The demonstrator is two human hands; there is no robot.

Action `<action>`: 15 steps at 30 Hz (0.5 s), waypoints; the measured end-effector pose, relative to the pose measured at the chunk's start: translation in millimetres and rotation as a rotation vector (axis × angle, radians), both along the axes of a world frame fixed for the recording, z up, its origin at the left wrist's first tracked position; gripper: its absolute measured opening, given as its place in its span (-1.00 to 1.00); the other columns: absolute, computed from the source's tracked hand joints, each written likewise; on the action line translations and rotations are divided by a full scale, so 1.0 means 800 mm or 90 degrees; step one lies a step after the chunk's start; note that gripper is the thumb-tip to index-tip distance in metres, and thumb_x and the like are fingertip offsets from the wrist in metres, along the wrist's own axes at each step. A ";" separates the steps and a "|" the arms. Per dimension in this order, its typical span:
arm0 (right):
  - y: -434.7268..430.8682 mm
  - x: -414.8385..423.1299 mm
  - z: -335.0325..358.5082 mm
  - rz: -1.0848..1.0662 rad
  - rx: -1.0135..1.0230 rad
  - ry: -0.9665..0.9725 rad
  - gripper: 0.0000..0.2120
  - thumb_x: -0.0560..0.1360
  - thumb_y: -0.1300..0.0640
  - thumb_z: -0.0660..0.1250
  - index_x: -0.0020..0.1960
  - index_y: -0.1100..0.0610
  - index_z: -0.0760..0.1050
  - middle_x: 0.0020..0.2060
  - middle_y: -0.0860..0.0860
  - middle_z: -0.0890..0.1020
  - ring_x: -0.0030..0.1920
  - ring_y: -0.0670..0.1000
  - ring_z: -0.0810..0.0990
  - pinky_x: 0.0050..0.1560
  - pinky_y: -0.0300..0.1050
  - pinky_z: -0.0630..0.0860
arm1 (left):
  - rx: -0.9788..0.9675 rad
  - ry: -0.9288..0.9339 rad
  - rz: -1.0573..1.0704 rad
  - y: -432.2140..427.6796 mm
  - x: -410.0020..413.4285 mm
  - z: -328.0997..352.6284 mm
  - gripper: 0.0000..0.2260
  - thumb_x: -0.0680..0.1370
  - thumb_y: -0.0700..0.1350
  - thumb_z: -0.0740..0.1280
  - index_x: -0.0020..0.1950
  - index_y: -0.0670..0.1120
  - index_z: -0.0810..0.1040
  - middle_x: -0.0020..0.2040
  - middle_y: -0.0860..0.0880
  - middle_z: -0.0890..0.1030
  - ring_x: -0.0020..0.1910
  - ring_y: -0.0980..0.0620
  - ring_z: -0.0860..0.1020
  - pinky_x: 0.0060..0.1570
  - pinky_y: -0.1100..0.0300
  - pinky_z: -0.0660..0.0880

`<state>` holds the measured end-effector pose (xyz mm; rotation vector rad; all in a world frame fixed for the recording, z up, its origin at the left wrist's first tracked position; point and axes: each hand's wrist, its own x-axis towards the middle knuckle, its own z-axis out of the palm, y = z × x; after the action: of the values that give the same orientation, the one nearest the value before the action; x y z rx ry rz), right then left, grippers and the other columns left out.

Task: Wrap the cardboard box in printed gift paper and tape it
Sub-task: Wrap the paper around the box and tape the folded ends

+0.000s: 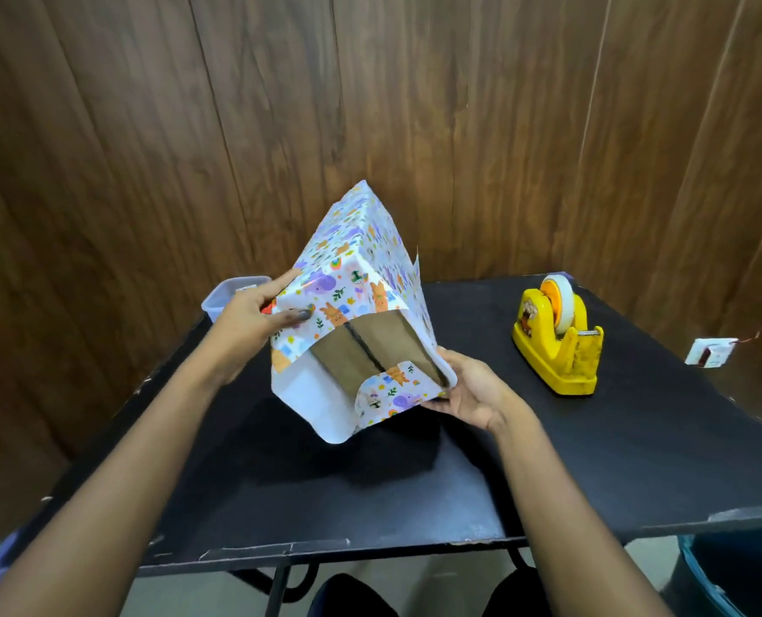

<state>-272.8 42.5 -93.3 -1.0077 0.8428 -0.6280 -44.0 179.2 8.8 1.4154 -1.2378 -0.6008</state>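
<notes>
A cardboard box [370, 349] is tilted up above the black table [593, 460], its near end open to me with bare brown card showing. Printed gift paper [352, 269] with cartoon animals covers its top and sides, and loose flaps hang around the open end. My left hand [259, 318] grips the box's left side, thumb pressed on the paper. At the lower right corner, my right hand [472, 389] holds the box from beneath, fingers against the paper edge. A yellow tape dispenser [557, 340] stands on the table to the right.
A clear plastic container [232, 296] sits at the table's far left corner, behind my left hand. Wood-panelled wall stands close behind the table. A dark bin [740, 572] is on the floor at the lower right. My knees show under the near table edge.
</notes>
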 end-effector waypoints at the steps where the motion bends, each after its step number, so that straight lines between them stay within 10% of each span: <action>1: 0.003 0.002 0.004 -0.012 0.000 -0.018 -0.79 0.58 0.05 0.19 0.03 0.15 0.53 -0.17 0.09 0.65 -0.18 0.05 0.62 -0.16 -0.04 0.58 | -0.012 0.037 -0.005 0.003 0.000 -0.007 -0.50 0.47 -0.31 0.36 0.39 -0.06 0.41 0.07 0.22 0.61 0.04 0.18 0.60 -0.01 0.31 0.55; 9: -0.004 -0.068 0.106 -0.115 -0.218 0.114 -0.86 0.56 0.11 0.19 -0.09 0.12 0.49 -0.45 -0.01 0.58 -0.40 -0.02 0.55 -0.26 -0.13 0.47 | -0.040 0.269 -0.002 0.000 -0.060 -0.117 -0.51 0.35 -0.13 0.49 0.26 -0.14 0.51 0.13 -0.06 0.64 0.05 0.05 0.61 0.10 0.13 0.54; 15: -0.006 -0.056 0.112 -0.100 -0.237 0.200 -0.83 0.58 0.18 0.20 -0.19 0.12 0.40 -0.36 0.04 0.54 -0.33 0.01 0.52 -0.24 -0.12 0.43 | 0.070 0.133 0.138 -0.025 -0.073 -0.145 -0.75 0.46 -0.33 0.37 0.13 -0.18 0.56 0.08 -0.07 0.60 -0.02 0.09 0.60 -0.06 0.29 0.48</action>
<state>-317.9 38.1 -3.6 -1.4124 1.1135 -0.7906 -102.6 159.2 -107.5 1.5134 -0.8846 -0.6562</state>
